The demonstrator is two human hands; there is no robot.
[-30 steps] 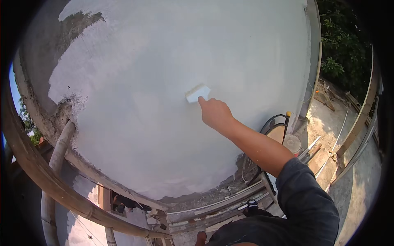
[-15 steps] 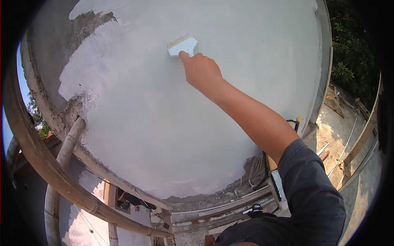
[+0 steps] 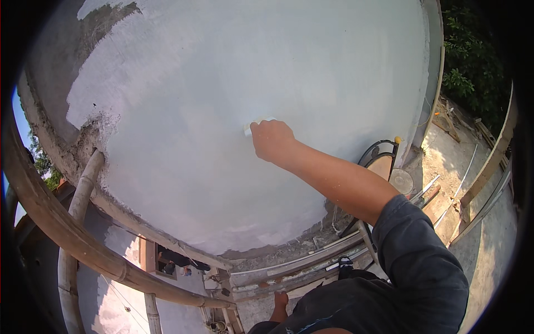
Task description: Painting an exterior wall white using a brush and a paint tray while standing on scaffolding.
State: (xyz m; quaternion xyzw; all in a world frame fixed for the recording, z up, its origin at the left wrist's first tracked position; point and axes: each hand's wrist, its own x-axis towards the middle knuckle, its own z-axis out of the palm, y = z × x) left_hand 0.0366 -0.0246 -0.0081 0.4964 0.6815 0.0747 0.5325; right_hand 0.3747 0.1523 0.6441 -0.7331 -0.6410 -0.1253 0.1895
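Note:
My right hand is closed around a wide, flat paintbrush with a pale body, pressed near the middle of a wall. Most of the brush is hidden behind the fist. Pale bluish-white paint covers much of the wall, with brushed, ragged edges at the upper left against bare grey render. Low down beside my body hangs what appears to be my left hand, away from the wall. Its fingers are too small to make out.
A curved bamboo pole crosses the lower left, and an upright bamboo pole stands against the wall edge. Planks lie below me. A black-framed object stands at right, near scattered timber. Another person is below.
My right hand has drawn the brush downward on the wall, from the upper part toward the middle. My view has shifted slightly, and more of my left hand shows.

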